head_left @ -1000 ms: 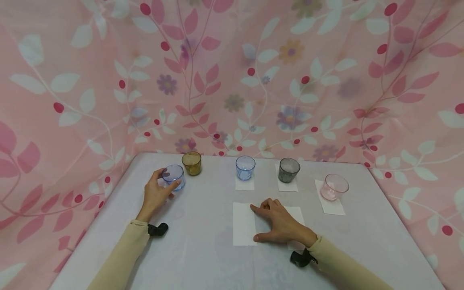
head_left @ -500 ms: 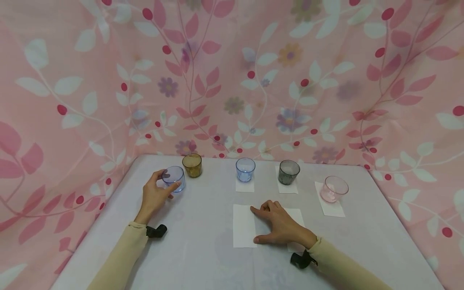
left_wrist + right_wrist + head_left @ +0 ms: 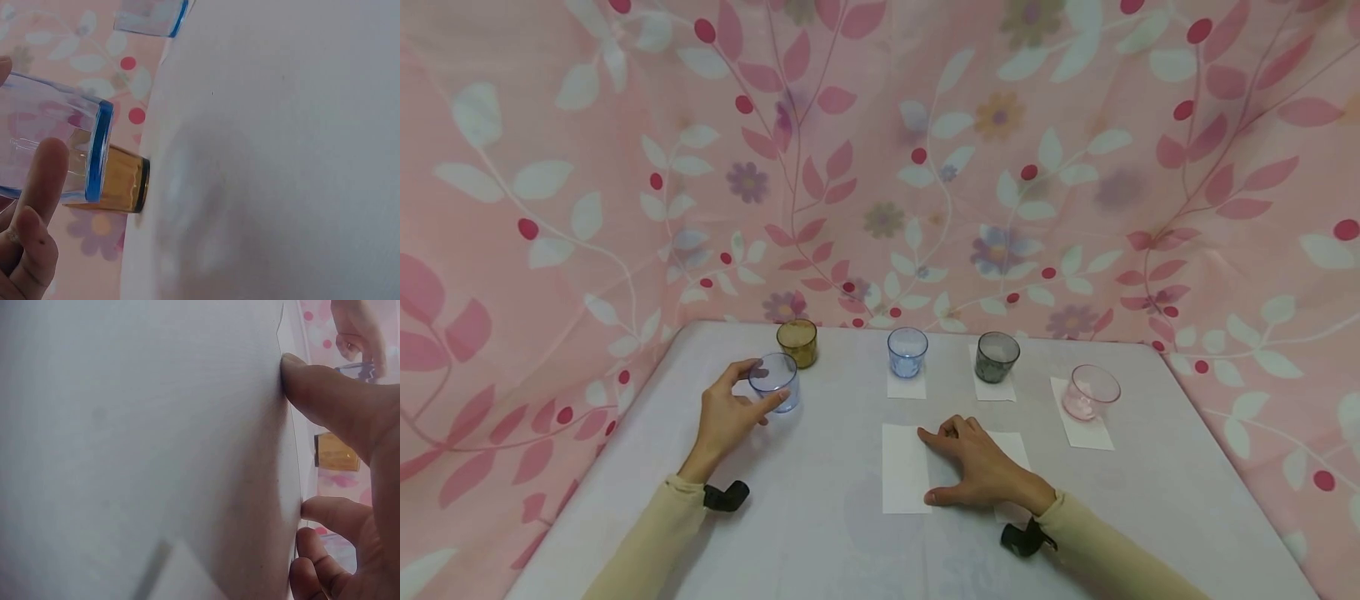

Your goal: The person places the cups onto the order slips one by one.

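Note:
My left hand (image 3: pixel 724 421) grips a clear light-blue glass (image 3: pixel 777 379) between thumb and fingers at the table's left. In the left wrist view, this glass's blue base (image 3: pixel 99 153) is raised above the table. Just behind it stands an amber glass (image 3: pixel 797 344). My right hand (image 3: pixel 981 467) rests low at the middle, thumb and index finger spread, their tips touching the right edge of a white paper slip (image 3: pixel 904 469). Its other fingers are bent. A second white slip (image 3: pixel 1011 446) lies partly hidden beneath this hand.
Along the back stand a second blue glass (image 3: pixel 907 354), a grey glass (image 3: pixel 997 358) and a pink glass (image 3: pixel 1092 396), each on its own white slip. A white cloth covers the table (image 3: pixel 820 533). Pink floral fabric (image 3: pixel 880 167) hangs behind it.
Over the last half second, my left hand has carried the blue glass slightly to the right and nearer me. The right hand keeps its place on the slip.

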`<action>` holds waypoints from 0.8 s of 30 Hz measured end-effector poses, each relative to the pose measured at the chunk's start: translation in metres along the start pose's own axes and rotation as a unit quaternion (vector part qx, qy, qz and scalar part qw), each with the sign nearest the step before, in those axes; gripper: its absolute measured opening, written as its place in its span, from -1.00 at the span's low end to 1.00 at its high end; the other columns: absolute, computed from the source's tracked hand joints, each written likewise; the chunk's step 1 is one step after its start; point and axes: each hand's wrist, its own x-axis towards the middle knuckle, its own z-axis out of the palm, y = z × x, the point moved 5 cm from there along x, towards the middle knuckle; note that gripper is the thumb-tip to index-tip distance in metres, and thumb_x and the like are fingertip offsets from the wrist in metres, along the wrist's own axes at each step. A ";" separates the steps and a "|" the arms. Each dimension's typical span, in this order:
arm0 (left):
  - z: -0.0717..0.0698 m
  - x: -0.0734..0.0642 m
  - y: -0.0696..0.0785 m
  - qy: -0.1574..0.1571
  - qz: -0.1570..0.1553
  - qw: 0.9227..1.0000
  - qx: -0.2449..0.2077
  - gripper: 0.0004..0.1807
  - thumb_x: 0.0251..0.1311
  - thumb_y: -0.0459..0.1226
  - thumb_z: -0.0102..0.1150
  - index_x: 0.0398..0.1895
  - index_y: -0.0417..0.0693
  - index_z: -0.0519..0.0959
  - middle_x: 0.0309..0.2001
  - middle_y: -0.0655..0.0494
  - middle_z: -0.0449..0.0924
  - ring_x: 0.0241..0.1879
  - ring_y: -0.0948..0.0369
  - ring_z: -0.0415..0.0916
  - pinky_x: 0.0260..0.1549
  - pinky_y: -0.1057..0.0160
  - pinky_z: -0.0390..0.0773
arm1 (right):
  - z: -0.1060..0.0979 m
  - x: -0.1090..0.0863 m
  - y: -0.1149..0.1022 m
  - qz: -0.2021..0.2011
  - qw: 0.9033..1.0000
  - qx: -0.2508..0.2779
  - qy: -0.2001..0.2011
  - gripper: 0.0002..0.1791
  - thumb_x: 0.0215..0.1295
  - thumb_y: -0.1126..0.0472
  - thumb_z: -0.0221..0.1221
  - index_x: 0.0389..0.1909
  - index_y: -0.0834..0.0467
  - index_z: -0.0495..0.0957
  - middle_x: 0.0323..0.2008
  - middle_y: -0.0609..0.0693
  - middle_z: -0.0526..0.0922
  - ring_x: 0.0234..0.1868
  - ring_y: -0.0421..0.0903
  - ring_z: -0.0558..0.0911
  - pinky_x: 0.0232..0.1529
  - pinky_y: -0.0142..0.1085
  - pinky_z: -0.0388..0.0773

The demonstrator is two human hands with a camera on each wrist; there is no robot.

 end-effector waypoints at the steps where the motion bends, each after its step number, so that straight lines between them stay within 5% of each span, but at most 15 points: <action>1: 0.001 -0.002 0.003 -0.004 0.004 1.000 -0.004 -0.23 0.12 -0.11 0.64 0.37 -0.12 0.50 0.20 -0.17 0.61 -0.65 0.24 0.68 -0.69 0.32 0.40 | 0.000 0.000 0.000 0.001 1.000 -0.001 -0.001 0.04 0.09 -0.37 0.52 0.54 0.00 0.45 0.06 -0.09 0.44 0.05 -0.13 0.33 0.08 -0.15 0.39; 13: 0.037 -0.022 0.038 -0.071 0.064 0.994 -0.054 -0.27 0.06 -0.23 0.67 0.31 -0.08 0.54 0.11 -0.13 0.66 -0.72 0.18 0.62 -0.76 0.32 0.41 | 0.001 0.000 0.001 0.003 1.000 0.001 -0.001 0.03 0.08 -0.35 0.53 0.54 0.00 0.45 0.06 -0.08 0.44 0.05 -0.13 0.33 0.07 -0.16 0.39; 24: 0.064 -0.027 0.054 -0.122 0.069 0.987 -0.083 -0.27 0.06 -0.16 0.68 0.31 -0.06 0.56 0.16 -0.20 0.65 -0.69 0.04 0.63 -0.71 0.26 0.51 | -0.001 0.000 -0.001 -0.012 1.000 -0.009 0.013 0.03 0.07 -0.35 0.53 0.52 0.03 0.47 0.04 -0.06 0.45 0.02 -0.11 0.33 0.04 -0.16 0.38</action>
